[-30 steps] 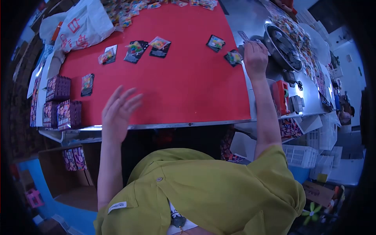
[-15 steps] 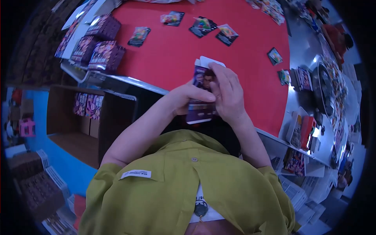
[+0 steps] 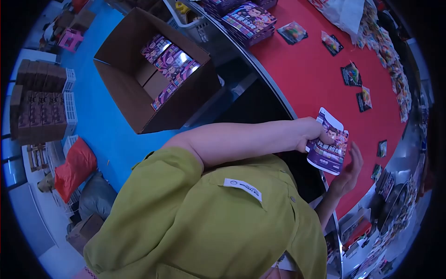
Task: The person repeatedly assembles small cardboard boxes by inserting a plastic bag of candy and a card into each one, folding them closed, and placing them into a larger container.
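Note:
My left hand (image 3: 312,133) grips a purple printed card box (image 3: 327,151) over the near edge of the red table. Its thumb lies across the printed front, and a white flap stands up at the box's top end. Beside the box's right edge, my right hand (image 3: 349,173) has its fingers stretched out and holds nothing. Small packets with colourful contents (image 3: 351,74) lie spaced out on the red tabletop (image 3: 320,79) beyond the hands.
An open brown carton (image 3: 181,104) on the left has several purple boxes (image 3: 174,63) inside. More purple boxes (image 3: 249,21) are stacked at the table's far left corner. A white basket (image 3: 195,28) stands behind the carton. A red bag (image 3: 76,169) rests at far left.
My view has swung left, bringing the carton closer to the middle. The box was between both hands; now the left hand alone grips it and the right hand has opened away from it.

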Available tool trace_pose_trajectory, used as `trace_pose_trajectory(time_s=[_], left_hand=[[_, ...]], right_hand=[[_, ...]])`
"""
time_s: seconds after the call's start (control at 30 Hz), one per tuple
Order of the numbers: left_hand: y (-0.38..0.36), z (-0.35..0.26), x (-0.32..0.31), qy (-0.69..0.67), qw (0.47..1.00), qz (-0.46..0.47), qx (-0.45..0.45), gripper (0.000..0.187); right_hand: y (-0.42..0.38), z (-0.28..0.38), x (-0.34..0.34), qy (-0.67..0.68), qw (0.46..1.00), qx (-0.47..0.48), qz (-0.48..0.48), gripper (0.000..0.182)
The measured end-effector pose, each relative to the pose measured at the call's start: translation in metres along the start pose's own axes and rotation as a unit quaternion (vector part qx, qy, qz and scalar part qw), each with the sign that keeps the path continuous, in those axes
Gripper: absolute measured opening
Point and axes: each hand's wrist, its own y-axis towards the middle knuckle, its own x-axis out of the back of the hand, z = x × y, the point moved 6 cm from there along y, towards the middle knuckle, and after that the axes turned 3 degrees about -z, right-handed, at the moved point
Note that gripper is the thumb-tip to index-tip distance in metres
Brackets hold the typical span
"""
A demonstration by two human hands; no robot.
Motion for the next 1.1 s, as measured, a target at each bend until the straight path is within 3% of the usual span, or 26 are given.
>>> trace_pose_trajectory(time_s=[0.07,0.1,0.13,0.17,0.2,0.23,0.3,0.33,0.37,0.4,0.43,0.47,0.53,0.57,0.63,0.73,0.77,0.8,0.83,0.87,0.93,1.03,1.07,1.1], left_hand=[[0.010,0.005,0.008,-0.034,0.999,0.029,0.005,0.027],[0.018,0.014,0.001,-0.064,0.995,0.067,0.021,0.026],[0.013,0.014,0.002,-0.044,0.999,0.010,0.016,0.023],[0.018,0.016,0.001,-0.083,0.996,0.028,0.016,0.025],[0.022,0.017,0.000,-0.124,0.991,0.043,0.016,0.028],[0.011,0.011,-0.004,-0.078,0.996,0.043,-0.013,0.033],[-0.010,-0.006,0.005,0.071,0.994,0.030,-0.081,0.047],[-0.015,-0.014,0.010,0.174,0.977,0.020,-0.119,0.056],[-0.015,-0.011,0.016,0.178,0.977,0.028,-0.115,0.056],[-0.028,-0.033,0.025,0.366,0.853,-0.106,-0.356,0.060],[-0.052,-0.042,0.019,0.503,0.622,-0.229,-0.555,0.064],[-0.049,-0.040,0.021,0.504,0.624,-0.224,-0.554,0.064],[-0.056,-0.034,-0.001,0.550,0.519,-0.091,-0.649,0.061],[-0.051,-0.034,0.000,0.548,0.520,-0.088,-0.650,0.061],[-0.034,-0.035,0.002,0.341,0.721,0.130,-0.589,0.052],[-0.029,-0.039,-0.001,0.329,0.744,0.140,-0.564,0.043],[-0.030,-0.041,-0.004,0.328,0.746,0.142,-0.561,0.043],[-0.026,-0.045,-0.005,0.305,0.798,0.125,-0.504,0.037],[-0.022,-0.049,-0.006,0.282,0.843,0.108,-0.445,0.032],[-0.023,-0.057,-0.010,0.282,0.843,0.109,-0.445,0.032],[-0.011,-0.066,-0.005,0.191,0.918,0.044,-0.345,0.026],[-0.009,-0.069,-0.009,0.233,0.918,0.047,-0.318,0.024],[-0.006,-0.066,-0.008,0.278,0.912,0.055,-0.297,0.026],[-0.006,-0.066,-0.004,0.278,0.912,0.056,-0.295,0.026]], right_hand=[[-0.024,0.010,-0.008,-0.010,0.988,0.128,0.086,0.046],[-0.030,0.016,-0.012,-0.024,0.993,0.105,0.047,0.038],[-0.030,0.007,-0.010,-0.044,0.993,0.095,0.058,0.033],[-0.029,-0.004,-0.009,-0.064,0.992,0.085,0.067,0.027],[-0.027,-0.006,-0.011,-0.027,0.996,0.083,0.005,0.025],[-0.023,-0.005,-0.013,-0.047,0.996,0.077,0.000,0.025],[-0.020,0.005,-0.013,0.082,0.992,0.100,-0.011,0.024],[-0.019,0.007,-0.011,0.072,0.992,0.098,-0.016,0.024],[-0.018,0.005,-0.012,0.051,0.997,0.061,-0.001,0.025],[-0.018,0.002,-0.014,0.032,0.999,0.022,0.014,0.026],[-0.018,0.003,-0.017,0.026,0.999,0.020,0.012,0.026],[-0.018,0.000,-0.020,0.056,0.998,-0.012,0.003,0.026],[-0.019,0.000,-0.028,0.082,0.996,-0.044,-0.009,0.026],[-0.019,0.005,-0.032,0.078,0.997,-0.017,-0.003,0.026],[-0.017,0.012,-0.038,0.073,0.997,0.011,0.002,0.027],[-0.020,0.015,-0.046,0.075,0.996,0.044,0.019,0.028],[-0.022,-0.008,-0.045,0.167,0.984,-0.057,-0.033,0.030],[-0.024,-0.028,-0.045,0.256,0.951,-0.154,-0.086,0.031],[-0.011,-0.022,-0.050,0.401,0.891,-0.184,-0.108,0.028],[0.000,-0.017,-0.046,0.400,0.891,-0.183,-0.109,0.028],[0.007,-0.018,-0.054,0.565,0.771,-0.276,-0.098,0.023],[0.007,-0.037,-0.049,0.580,0.725,-0.357,-0.103,0.020],[0.006,-0.035,-0.049,0.579,0.726,-0.357,-0.104,0.020],[0.007,-0.028,-0.046,0.544,0.771,-0.317,-0.097,0.019]])
